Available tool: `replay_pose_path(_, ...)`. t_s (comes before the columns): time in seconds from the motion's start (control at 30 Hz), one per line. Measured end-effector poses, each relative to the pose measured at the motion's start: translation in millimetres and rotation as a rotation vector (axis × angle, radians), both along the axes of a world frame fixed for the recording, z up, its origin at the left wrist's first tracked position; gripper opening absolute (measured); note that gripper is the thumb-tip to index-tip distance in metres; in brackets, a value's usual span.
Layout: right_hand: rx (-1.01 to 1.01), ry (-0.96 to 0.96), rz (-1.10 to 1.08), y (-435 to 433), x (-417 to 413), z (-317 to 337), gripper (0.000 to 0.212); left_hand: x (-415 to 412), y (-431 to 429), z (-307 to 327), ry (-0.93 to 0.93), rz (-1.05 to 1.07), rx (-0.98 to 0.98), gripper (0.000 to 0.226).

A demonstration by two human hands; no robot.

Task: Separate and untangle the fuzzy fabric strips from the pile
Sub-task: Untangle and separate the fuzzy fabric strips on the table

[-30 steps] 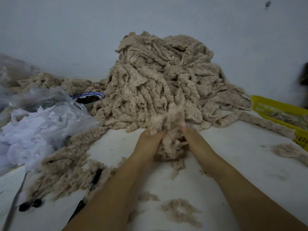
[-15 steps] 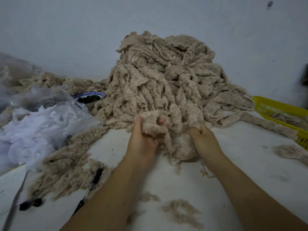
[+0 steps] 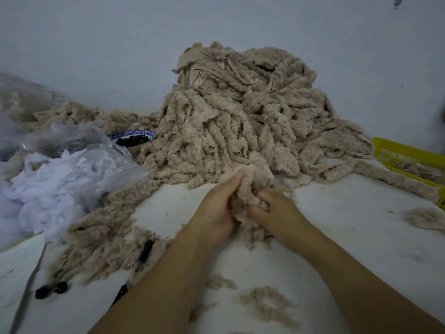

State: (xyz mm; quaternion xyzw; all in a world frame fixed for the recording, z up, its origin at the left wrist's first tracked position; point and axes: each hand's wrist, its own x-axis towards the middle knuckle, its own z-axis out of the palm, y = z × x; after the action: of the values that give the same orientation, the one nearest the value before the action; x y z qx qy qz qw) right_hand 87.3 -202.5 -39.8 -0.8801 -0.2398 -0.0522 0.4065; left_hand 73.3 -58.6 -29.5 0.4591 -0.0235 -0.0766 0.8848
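Heap: tall beige heap of fuzzy fabric strips [image 3: 240,121] is showing a woolly, matt nap.
Bag: crinkled clear plastic bag [image 3: 96,145] left of the heap is glinting glossily.
Basket: yellow slotted plastic basket [image 3: 409,154] right of the heap is looking smooth.
Table: white tabletop [image 3: 349,225] before the heap is looking matt, scuffed.

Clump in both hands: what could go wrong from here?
1. The clump, gripped by left hand and right hand, joins the pile; a hard pull may drag more strips down or tighten tangles.
2. Fluff tufts already litter the table; tugging likely sheds more.
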Motion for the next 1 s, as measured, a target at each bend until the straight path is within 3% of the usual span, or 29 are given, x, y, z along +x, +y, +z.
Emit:
replay_pose_path(0.07,0.030,0.016,-0.033,-2,1,1,0.030,4,2,-1,0.043,0.106,-0.008,0.041)
replay_pose_path(0.2,0.162,0.016,-0.074,-7,2,5,0.030,9,14,-2,0.112,0.301,-0.129,0.030)
replay_pose_path(0.33,0.271,0.065,-0.177,-5,5,0,0.031,11,13,-1,0.126,0.416,-0.238,0.038)
replay_pose_path(0.43,0.381,0.114,-0.381,-17,11,2,0.030,11,33,0,0.112,0.501,-0.438,0.012)
replay_pose_path(0.53,0.615,0.211,-0.565,-35,21,7,0.026,14,47,-1,0.089,0.563,-0.540,0.019)
replay_pose_path(0.6,0.802,0.357,-0.459,-34,25,6,0.030,12,35,1,0.086,0.497,-0.456,0.028)
replay_pose_path(0.7,0.940,0.478,-0.179,-23,22,2,0.033,12,17,-2,0.060,0.274,-0.263,0.083)
replay_pose_path(0.77,0.968,0.468,-0.066,-21,21,1,0.044,10,15,-1,0.068,0.205,-0.182,0.101)
replay_pose_path(0.93,0.880,0.412,-0.044,-17,16,5,0.078,3,6,3,-0.032,0.156,0.067,0.096)
replay_pose_path(1.0,0.795,0.370,-0.050,-13,15,4,0.064,0,-2,4,-0.113,0.176,0.242,0.074)
